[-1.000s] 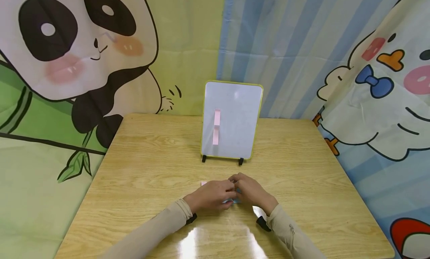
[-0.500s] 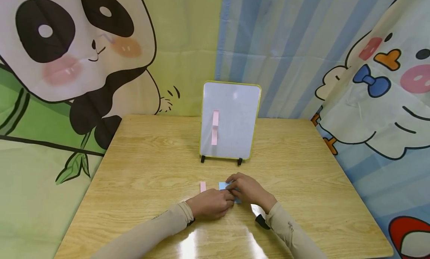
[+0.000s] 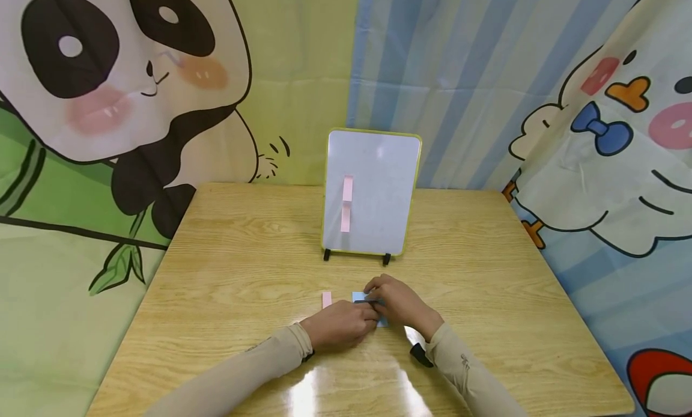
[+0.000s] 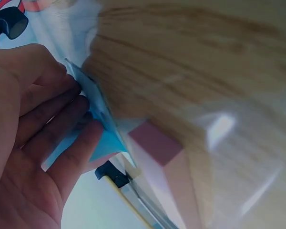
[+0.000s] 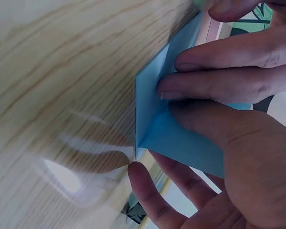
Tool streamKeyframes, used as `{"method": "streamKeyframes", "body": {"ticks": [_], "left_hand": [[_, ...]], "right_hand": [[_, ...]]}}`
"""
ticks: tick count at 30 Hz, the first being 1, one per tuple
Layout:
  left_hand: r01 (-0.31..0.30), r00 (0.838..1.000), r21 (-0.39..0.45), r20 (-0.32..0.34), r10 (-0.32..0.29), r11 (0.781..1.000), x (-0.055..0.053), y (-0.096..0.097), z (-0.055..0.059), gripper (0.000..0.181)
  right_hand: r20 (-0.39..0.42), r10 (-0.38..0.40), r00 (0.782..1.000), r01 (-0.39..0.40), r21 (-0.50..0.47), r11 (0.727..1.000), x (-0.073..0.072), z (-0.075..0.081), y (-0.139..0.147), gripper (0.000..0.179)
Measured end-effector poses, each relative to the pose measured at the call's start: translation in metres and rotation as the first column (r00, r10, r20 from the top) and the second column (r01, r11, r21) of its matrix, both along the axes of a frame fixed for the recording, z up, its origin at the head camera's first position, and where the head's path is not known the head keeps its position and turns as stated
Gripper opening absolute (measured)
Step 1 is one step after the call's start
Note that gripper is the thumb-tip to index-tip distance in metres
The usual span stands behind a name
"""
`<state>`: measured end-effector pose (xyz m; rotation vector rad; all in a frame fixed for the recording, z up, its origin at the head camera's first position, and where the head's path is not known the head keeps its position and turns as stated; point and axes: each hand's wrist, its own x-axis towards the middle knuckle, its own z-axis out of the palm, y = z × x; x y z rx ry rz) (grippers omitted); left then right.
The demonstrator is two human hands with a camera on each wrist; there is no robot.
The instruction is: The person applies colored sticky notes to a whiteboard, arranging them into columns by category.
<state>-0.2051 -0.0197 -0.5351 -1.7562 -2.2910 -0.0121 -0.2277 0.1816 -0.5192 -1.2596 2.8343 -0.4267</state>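
Observation:
Blue paper [image 3: 358, 296] lies on the table under both hands, bent along a crease. One flap of it stands up in the right wrist view [image 5: 152, 90]. My right hand [image 3: 400, 306] holds the paper from the right, its thumb on the blue face and other fingers at the lower edge. From the left, my left hand [image 3: 340, 327] has its bent fingers against the paper [image 4: 102, 109]; whether they pinch it is hidden. Just beyond the left hand stands a small pink block [image 3: 327, 299], seen larger in the left wrist view [image 4: 157, 148].
A yellow-framed whiteboard [image 3: 378, 194] leans on black feet [image 3: 386, 259] behind the hands. Two pink strips [image 3: 346, 203] are on its face, one above the other. Patterned curtains [image 3: 292, 74] hang behind the wooden table [image 3: 243, 249].
The left hand has drawn back toward the person, uncovering the pink block and part of the blue paper. A dark raised edge now shows on the paper between the hands.

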Motion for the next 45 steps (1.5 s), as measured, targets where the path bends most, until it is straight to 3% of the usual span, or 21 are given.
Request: {"method": "streamKeyframes", "body": {"ticks": [7, 15, 33, 45], "left_hand": [[0.003, 1.000, 0.043, 0.023, -0.004, 0.999, -0.003, 0.000, -0.003, 0.013], [0.023, 0.999, 0.069, 0.037, -0.026, 0.997, -0.005, 0.000, -0.002, 0.012], [0.061, 0.997, -0.003, 0.041, -0.061, 0.998, -0.008, 0.000, 0.002, 0.012], [0.107, 0.994, -0.054, -0.001, -0.107, 0.993, -0.014, 0.004, 0.003, 0.012]], "right_hand": [[-0.002, 0.001, 1.000, -0.001, -0.020, 1.000, -0.003, 0.002, -0.001, 0.010], [0.005, -0.080, 0.997, 0.080, -0.004, 0.997, -0.008, 0.002, -0.004, 0.006], [0.051, -0.178, 0.983, 0.180, -0.046, 0.983, -0.014, 0.005, -0.008, 0.011], [0.065, -0.220, 0.973, 0.224, -0.065, 0.972, -0.021, 0.005, -0.007, 0.015]]}}
